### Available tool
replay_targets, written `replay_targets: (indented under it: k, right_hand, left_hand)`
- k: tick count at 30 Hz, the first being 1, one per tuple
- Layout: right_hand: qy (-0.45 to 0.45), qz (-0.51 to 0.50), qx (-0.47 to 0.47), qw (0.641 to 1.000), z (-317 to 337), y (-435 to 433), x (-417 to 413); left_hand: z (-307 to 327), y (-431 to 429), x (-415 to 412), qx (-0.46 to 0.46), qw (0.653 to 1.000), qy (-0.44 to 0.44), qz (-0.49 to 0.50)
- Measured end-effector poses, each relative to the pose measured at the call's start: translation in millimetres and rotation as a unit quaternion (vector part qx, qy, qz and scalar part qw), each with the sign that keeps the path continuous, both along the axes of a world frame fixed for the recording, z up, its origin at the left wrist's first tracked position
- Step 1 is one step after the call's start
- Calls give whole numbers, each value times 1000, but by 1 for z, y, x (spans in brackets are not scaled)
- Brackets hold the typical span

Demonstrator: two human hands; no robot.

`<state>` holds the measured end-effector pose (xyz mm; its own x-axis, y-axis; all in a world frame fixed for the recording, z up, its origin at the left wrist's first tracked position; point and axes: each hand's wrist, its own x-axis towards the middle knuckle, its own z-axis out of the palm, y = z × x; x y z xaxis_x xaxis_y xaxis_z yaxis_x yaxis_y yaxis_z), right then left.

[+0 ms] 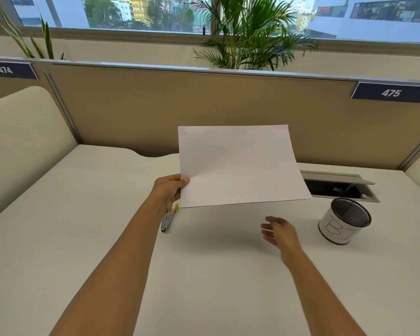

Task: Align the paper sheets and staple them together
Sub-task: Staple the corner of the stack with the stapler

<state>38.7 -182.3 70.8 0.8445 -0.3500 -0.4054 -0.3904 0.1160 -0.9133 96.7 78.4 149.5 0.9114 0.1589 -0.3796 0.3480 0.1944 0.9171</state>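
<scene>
Nearest, the right hand (278, 232) hovers just above the white desk (204, 287) with its fingers loosely spread, touching nothing. The left hand (169, 191) pinches the left edge of the paper sheets (240, 166), thumb on top, holding them lifted clear of the desk, with the stapler (168, 220) lying on the desk just below that hand. To the right stands a mesh pen cup (344, 220), and beyond it an open cable tray (340, 186) before the tan partition (180, 105).

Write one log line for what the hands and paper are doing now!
left hand: holds paper sheets above desk | right hand: open, empty | stapler: on desk, untouched
</scene>
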Motion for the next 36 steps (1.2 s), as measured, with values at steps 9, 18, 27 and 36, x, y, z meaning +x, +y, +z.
replay_targets:
  k: [9,18,27,36]
  right_hand:
    - [-64,202,-294,932,-24,150,36]
    - [-34,242,-433,867,-41,237,51]
    - [-28,256,-463,848,-52,249,60]
    - [-23,269,33,962,-26,179,22]
  left_hand:
    - [1,10,33,-11,1000,5,27]
    - [-10,21,53,-6,1000,16,25]
    - [-16,28,59,9,999,21,25]
    - [-14,15,45,21,999,31,28]
